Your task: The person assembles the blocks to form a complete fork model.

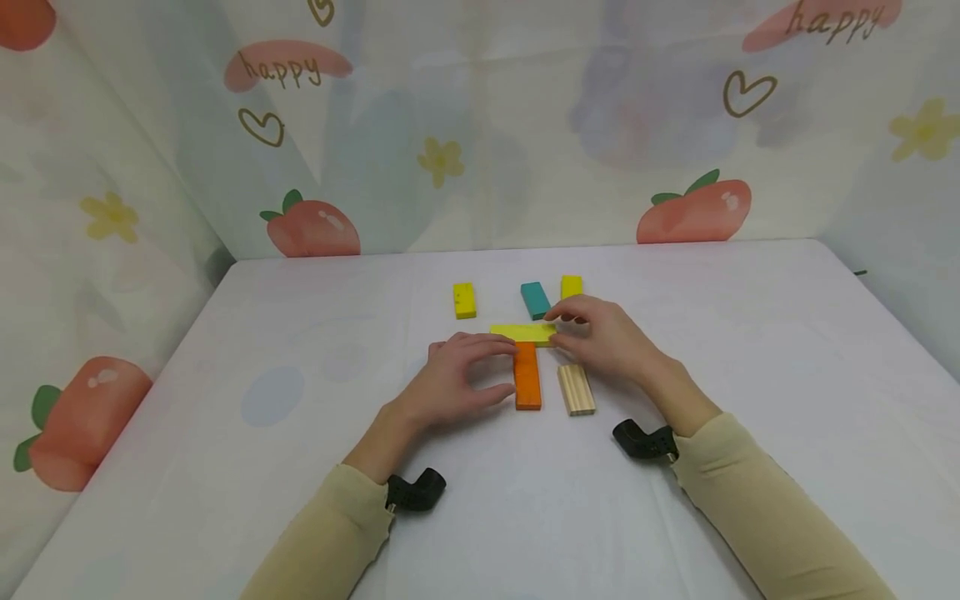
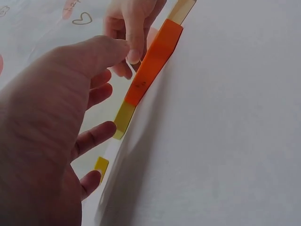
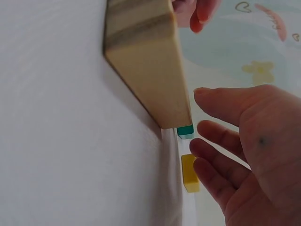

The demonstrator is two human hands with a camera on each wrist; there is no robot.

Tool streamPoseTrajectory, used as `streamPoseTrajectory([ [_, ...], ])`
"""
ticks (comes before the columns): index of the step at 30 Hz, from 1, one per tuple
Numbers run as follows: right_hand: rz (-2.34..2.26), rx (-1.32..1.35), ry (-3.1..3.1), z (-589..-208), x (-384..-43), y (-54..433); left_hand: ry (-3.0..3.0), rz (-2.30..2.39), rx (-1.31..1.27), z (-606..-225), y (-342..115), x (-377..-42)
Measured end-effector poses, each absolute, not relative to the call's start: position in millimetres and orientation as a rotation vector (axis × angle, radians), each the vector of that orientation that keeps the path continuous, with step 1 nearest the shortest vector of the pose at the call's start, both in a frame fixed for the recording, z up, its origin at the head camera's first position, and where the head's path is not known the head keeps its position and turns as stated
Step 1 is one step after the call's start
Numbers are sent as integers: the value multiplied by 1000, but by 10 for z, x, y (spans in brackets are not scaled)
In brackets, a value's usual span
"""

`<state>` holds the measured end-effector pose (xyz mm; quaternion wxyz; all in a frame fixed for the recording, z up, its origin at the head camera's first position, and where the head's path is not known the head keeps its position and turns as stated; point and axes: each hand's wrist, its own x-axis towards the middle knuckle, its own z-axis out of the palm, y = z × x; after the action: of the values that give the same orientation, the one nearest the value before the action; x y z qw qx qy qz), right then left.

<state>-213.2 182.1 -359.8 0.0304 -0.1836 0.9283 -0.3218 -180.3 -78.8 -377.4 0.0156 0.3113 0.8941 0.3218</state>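
An orange block (image 1: 528,379) and a yellow-green block (image 1: 522,334) lie against each other in a T shape, the yellow-green one crosswise at the far end. My left hand (image 1: 465,375) curves loosely at the orange block's left side, fingertips near where the two blocks meet. In the left wrist view its thumb is close to the orange block (image 2: 154,63); whether it touches is unclear. Around the yellow-green block's right end, my right hand (image 1: 611,337) has its thumb and fingers spread apart. Nearer me lies a striped bare-wood block (image 1: 576,390), below the right hand.
Behind the T lie a teal block (image 1: 536,300) and two yellow blocks, one at the left (image 1: 464,301) and one at the right (image 1: 572,286), partly behind the right hand. A white cloth covers the table (image 1: 187,433); a printed curtain (image 1: 510,125) hangs behind it.
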Motion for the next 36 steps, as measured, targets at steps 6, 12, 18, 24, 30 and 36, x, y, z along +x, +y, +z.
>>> streamPoseTrajectory([
  [6,-1019,-568,2848,-3599,-2137,1837,2795,1084,956,-3792,-851,-1849],
  [12,-1033,-575,2838,-3610,-2102,1901,2815,1133,931,-3808,-859,-1884],
  [18,-1048,-576,2820,-3611,-2039,1968,2824,1152,887,-3827,-865,-1910],
  [24,-1046,-585,2809,-3622,-1976,2012,2823,1171,903,-3843,-850,-1944],
  [30,-1066,-594,2782,-3636,-1905,2042,2814,1186,891,-3855,-825,-1989],
  [36,-1076,-610,2762,-3647,-1825,2054,2803,1172,881,-3854,-789,-2040],
])
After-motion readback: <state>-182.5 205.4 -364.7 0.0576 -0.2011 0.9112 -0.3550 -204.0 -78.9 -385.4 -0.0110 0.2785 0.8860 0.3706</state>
